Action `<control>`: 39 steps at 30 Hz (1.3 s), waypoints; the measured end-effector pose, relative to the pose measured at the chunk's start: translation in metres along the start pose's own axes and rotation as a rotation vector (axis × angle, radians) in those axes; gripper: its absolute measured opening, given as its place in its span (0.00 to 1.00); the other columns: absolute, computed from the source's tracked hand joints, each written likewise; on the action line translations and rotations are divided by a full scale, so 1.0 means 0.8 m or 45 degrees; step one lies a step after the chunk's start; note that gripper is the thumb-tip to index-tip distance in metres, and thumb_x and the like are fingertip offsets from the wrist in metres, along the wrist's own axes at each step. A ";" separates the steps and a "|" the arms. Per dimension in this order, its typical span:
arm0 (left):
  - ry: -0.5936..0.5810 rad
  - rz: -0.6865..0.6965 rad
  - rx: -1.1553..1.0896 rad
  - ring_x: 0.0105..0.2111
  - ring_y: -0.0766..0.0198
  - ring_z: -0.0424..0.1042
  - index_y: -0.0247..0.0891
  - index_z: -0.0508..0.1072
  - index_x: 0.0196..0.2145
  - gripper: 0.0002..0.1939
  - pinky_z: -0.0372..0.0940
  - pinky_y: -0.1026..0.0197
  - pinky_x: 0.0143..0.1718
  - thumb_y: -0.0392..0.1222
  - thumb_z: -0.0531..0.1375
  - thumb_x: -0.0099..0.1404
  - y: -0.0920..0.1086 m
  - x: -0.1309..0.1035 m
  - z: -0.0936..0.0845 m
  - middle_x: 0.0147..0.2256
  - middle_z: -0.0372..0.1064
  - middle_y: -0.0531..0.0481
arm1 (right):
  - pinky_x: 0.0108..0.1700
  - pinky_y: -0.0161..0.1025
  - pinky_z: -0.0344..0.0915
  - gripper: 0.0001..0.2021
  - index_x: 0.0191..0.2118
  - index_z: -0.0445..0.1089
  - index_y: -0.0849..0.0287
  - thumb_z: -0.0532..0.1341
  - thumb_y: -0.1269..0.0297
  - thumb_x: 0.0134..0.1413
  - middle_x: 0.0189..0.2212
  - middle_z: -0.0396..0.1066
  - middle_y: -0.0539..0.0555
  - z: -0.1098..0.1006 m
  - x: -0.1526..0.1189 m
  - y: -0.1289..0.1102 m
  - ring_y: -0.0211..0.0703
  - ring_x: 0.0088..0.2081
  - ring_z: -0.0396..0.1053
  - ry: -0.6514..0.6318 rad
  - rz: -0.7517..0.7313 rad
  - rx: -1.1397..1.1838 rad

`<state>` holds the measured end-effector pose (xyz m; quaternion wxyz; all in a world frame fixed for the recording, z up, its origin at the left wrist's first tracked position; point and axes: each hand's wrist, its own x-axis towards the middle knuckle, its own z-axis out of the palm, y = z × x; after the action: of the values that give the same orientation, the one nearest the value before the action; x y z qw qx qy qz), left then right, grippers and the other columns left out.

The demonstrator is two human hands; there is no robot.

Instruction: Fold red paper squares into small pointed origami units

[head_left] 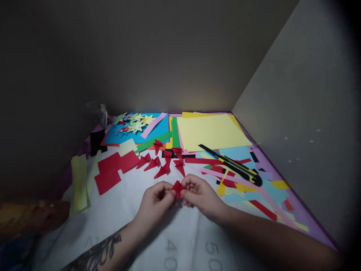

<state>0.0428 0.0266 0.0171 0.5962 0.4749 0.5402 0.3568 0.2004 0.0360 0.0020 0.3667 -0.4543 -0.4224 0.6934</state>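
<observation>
Between my two hands, low in the middle of the view, is a small folded red paper piece [178,189]. My left hand [159,197] pinches its left side between thumb and fingers. The right side is pinched by my right hand [199,194]. Just beyond my fingers lie several folded red pieces [153,163] with pointed ends. Flat red paper squares [108,173] rest to the left of them, partly overlapping, beside a pale square [128,147].
Folded paper stars [137,123] lie on a blue sheet [159,130] at the back left. Pale yellow sheets [213,131] are stacked at the back right. A black and yellow cutter [239,169] rests on coloured scraps at right. Yellowish strips [79,184] lie at left.
</observation>
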 end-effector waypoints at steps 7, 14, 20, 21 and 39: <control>0.011 -0.042 -0.246 0.18 0.70 0.64 0.35 0.68 0.29 0.05 0.56 0.69 0.20 0.38 0.60 0.54 -0.002 -0.001 0.004 0.17 0.68 0.54 | 0.19 0.28 0.52 0.07 0.27 0.61 0.58 0.61 0.70 0.40 0.15 0.62 0.42 0.001 -0.005 -0.001 0.31 0.17 0.61 0.045 0.012 0.084; -0.050 -0.091 -0.432 0.19 0.68 0.66 0.35 0.68 0.26 0.04 0.56 0.68 0.19 0.38 0.59 0.53 -0.009 -0.005 0.002 0.19 0.70 0.50 | 0.23 0.30 0.57 0.04 0.26 0.63 0.59 0.60 0.71 0.39 0.17 0.68 0.46 -0.004 -0.007 0.003 0.33 0.20 0.65 -0.048 -0.008 0.272; -0.042 -0.044 -0.324 0.19 0.69 0.64 0.34 0.70 0.26 0.07 0.59 0.66 0.23 0.41 0.61 0.52 -0.003 -0.006 -0.002 0.21 0.69 0.51 | 0.29 0.36 0.63 0.03 0.29 0.68 0.60 0.62 0.67 0.45 0.23 0.72 0.52 -0.016 -0.016 0.000 0.38 0.26 0.69 -0.120 -0.129 -0.015; -0.042 -0.038 -0.255 0.19 0.70 0.63 0.34 0.69 0.25 0.08 0.58 0.66 0.23 0.42 0.62 0.51 -0.001 -0.006 -0.002 0.21 0.68 0.51 | 0.29 0.36 0.63 0.03 0.28 0.68 0.60 0.62 0.66 0.46 0.24 0.72 0.52 -0.017 -0.018 -0.003 0.39 0.26 0.69 -0.125 -0.155 -0.071; -0.110 0.433 0.534 0.24 0.69 0.62 0.38 0.63 0.30 0.06 0.58 0.67 0.26 0.41 0.58 0.61 -0.011 -0.019 -0.010 0.26 0.65 0.54 | 0.35 0.39 0.59 0.06 0.28 0.61 0.56 0.53 0.74 0.51 0.26 0.65 0.51 -0.009 -0.016 -0.008 0.42 0.32 0.62 -0.134 -0.857 -1.105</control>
<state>0.0319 0.0113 0.0139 0.4388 0.6868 0.4886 0.3115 0.2120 0.0288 0.0105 0.3257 -0.3683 -0.8091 0.3218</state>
